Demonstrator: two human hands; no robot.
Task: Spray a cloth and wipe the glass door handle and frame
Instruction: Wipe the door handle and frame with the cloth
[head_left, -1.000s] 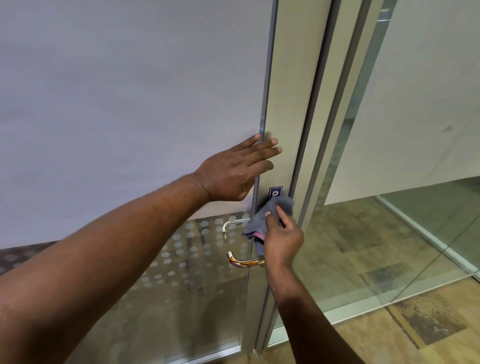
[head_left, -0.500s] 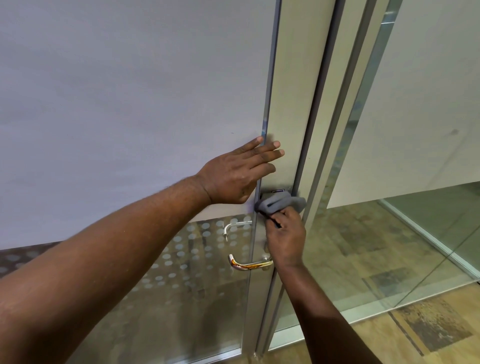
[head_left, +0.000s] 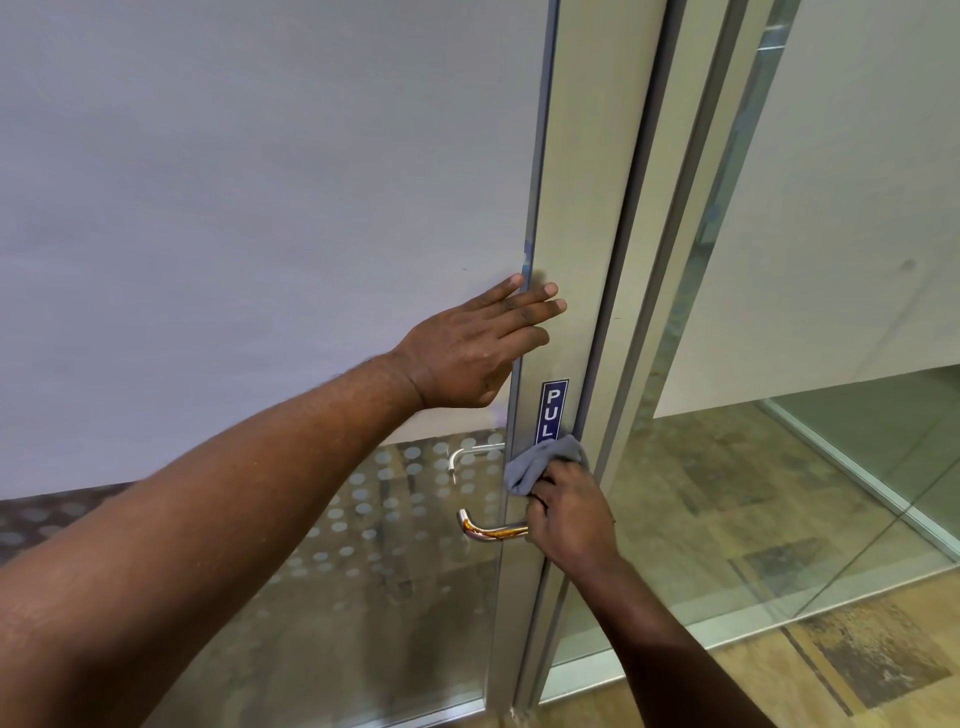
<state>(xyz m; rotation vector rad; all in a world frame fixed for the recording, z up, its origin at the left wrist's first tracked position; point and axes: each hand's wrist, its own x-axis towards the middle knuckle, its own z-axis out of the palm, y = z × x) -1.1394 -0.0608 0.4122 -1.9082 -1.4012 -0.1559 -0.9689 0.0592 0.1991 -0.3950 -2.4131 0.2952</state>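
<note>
The right hand squeezes the cloth, the left hand lies flat; hard rubbing might peel the sticker

We saw left hand bare, nails short and trimmed. Left forearm bare up to frame edge, fine short hairs along upper side. Right hand bare, knuckles creased. Right forearm bare, we noted same fine hairs.

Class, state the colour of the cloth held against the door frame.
Grey cloth, clearest in the head view.
</note>
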